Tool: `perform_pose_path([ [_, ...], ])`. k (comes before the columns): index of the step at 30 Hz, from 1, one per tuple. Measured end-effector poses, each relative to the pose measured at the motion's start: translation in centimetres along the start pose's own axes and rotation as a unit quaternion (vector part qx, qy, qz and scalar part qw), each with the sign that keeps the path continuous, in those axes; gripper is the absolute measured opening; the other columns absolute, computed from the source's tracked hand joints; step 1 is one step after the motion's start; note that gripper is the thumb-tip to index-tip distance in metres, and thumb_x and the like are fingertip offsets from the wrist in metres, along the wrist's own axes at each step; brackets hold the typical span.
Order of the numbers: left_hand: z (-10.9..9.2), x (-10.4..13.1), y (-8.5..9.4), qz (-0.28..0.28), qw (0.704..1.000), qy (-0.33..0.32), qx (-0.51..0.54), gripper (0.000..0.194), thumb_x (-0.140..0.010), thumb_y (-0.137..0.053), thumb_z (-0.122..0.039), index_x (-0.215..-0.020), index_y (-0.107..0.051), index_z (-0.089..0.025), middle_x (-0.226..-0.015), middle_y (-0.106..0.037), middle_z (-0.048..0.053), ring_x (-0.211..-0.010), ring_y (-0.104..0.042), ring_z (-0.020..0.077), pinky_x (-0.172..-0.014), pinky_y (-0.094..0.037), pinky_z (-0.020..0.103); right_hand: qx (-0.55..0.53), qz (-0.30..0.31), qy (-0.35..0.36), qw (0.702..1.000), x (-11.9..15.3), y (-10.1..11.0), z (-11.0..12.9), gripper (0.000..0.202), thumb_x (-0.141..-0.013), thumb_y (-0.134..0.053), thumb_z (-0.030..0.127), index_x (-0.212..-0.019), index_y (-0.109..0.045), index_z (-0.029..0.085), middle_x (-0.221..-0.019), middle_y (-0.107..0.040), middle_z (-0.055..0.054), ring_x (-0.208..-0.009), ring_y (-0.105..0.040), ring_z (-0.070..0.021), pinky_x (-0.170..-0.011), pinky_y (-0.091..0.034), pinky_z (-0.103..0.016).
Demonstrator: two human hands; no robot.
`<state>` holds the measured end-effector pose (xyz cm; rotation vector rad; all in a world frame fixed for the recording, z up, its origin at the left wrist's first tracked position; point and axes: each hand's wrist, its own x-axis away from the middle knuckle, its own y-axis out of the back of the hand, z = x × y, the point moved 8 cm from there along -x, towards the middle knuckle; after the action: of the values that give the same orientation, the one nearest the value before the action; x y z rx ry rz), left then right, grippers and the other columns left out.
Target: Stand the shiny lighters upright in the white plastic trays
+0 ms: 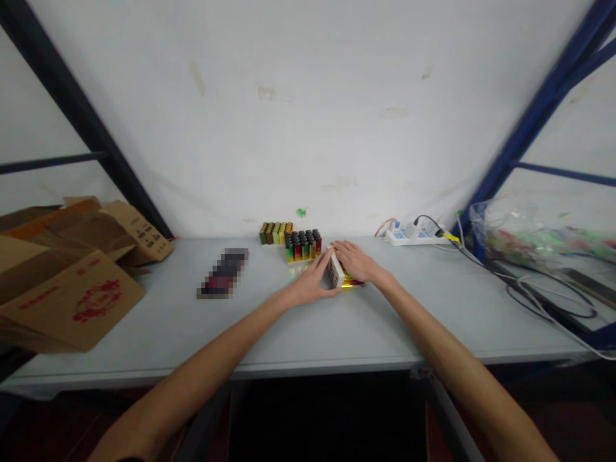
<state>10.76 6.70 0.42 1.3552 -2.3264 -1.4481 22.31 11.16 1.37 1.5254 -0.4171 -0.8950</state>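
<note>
A white tray point(335, 272) with rows of holes is tipped on its side near the middle of the table. My left hand point(310, 282) is closed on its near-left side, thumb along the bottom and fingers at the top. My right hand point(355, 260) lies with stretched fingers over shiny gold and red lighters point(353, 281) beside the tray, covering most of them. Just behind my left hand, lighters point(303, 245) in several colours with black tops stand upright in a clear-looking holder. Farther back is a block of yellow and green lighters point(276, 233).
Open cardboard boxes point(96, 276) fill the table's left end. A blurred-out dark flat object point(224, 274) lies left of my hands. Against the wall sits a white power strip point(416, 236), its cables point(524, 289) trailing right. Plastic bags point(529, 237) lie at far right.
</note>
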Motion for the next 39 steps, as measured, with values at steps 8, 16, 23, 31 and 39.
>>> perform_pose_path([
  [8, 0.3, 0.1, 0.0, 0.0, 1.0, 0.003, 0.002, 0.113, -0.083, -0.075, -0.051, -0.165, -0.003, -0.023, -0.172, -0.015, 0.014, -0.159, -0.018, 0.0308, -0.13, -0.02, 0.046, 0.009, 0.015, -0.028, 0.999, 1.0, 0.6, -1.0, 0.048, -0.107, -0.025, 0.019, -0.145, -0.052, 0.006, -0.152, -0.052, -0.02, -0.144, -0.045, -0.0271, -0.119, -0.035, -0.049],
  [16, 0.0, 0.2, 0.2, 0.0, 1.0, 0.005, -0.003, 0.112, -0.083, -0.076, -0.049, -0.165, -0.004, -0.022, -0.171, -0.02, 0.014, -0.158, -0.02, 0.0297, -0.13, -0.02, 0.045, 0.023, 0.016, -0.014, 1.0, 1.5, 0.5, -1.3, 0.038, -0.107, -0.035, 0.019, -0.134, -0.059, 0.009, -0.148, -0.055, -0.022, -0.135, -0.051, -0.0285, -0.11, -0.042, -0.051],
  [23, 0.0, 0.2, 0.3, 0.003, 1.0, 0.011, 0.003, 0.113, -0.083, -0.076, -0.052, -0.165, -0.004, -0.022, -0.17, -0.022, 0.014, -0.158, -0.021, 0.0309, -0.129, -0.021, 0.047, -0.071, -0.025, -0.034, 0.997, 1.9, -0.2, -3.4, 0.043, -0.105, -0.029, 0.019, -0.135, -0.059, 0.011, -0.147, -0.056, -0.02, -0.133, -0.054, -0.027, -0.112, -0.042, -0.051],
  [31, 0.4, 0.3, 0.6, 0.0, 1.0, 0.01, -0.007, 0.113, -0.083, -0.076, -0.047, -0.165, -0.003, -0.022, -0.17, -0.019, 0.017, -0.157, -0.021, 0.0326, -0.129, -0.02, 0.049, -0.3, -0.071, -0.108, 0.945, 2.4, -0.2, -4.4, 0.052, -0.107, -0.021, 0.035, -0.142, -0.054, 0.017, -0.145, -0.06, -0.012, -0.136, -0.055, -0.0217, -0.118, -0.039, -0.044],
  [39, 0.5, 0.4, 1.1, -0.001, 1.0, 0.008, 0.014, 0.111, -0.081, -0.079, -0.051, -0.165, -0.011, -0.022, -0.169, -0.025, 0.016, -0.157, -0.024, 0.032, -0.129, -0.022, 0.047, -0.345, -0.099, -0.129, 0.924, 2.7, -1.7, -5.4, 0.053, -0.106, -0.018, 0.036, -0.14, -0.055, 0.02, -0.144, -0.061, -0.008, -0.134, -0.057, -0.0183, -0.116, -0.04, -0.041],
])
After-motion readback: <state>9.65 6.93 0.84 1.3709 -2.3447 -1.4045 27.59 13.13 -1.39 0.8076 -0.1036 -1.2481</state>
